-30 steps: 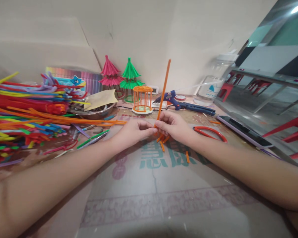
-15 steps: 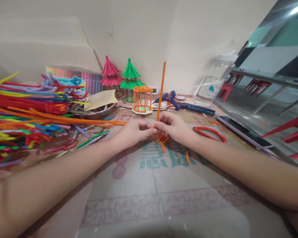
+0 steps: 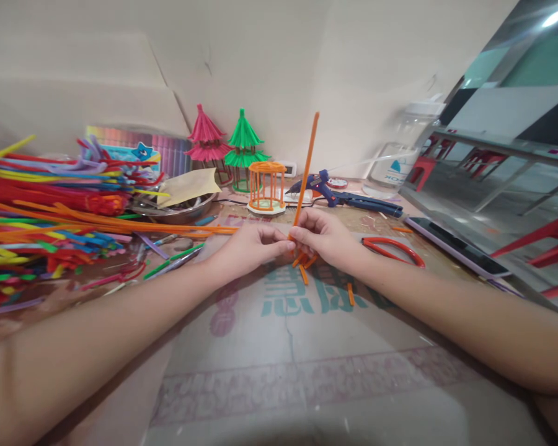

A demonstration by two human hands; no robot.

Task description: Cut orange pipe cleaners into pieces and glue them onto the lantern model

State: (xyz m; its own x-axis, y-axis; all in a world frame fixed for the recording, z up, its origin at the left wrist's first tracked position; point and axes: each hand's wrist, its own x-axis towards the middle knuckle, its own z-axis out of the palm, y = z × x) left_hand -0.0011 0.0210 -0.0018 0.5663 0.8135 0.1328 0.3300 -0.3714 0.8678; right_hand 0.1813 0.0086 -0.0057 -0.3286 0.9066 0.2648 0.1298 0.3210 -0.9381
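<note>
An orange pipe cleaner rises from between my hands, leaning slightly right. The thumb and fingers of my right hand pinch it near its lower end. My left hand is closed with thumb and fingertips meeting at that same lower end; the exact contact is partly hidden. Under the fingers lie short cut orange pieces, and another short piece is nearer on the mat. Just behind the hands stands an orange cage-like pipe-cleaner frame on a pale base.
Piles of coloured pipe cleaners fill the left side, beside a metal bowl. Pink and green pipe-cleaner towers stand behind. On the right are a blue glue gun, red-handled pliers, a phone and a clear bottle.
The upper end of the orange pipe cleaner has tilted a little to the right. Both hands keep nearly the same place and grip.
</note>
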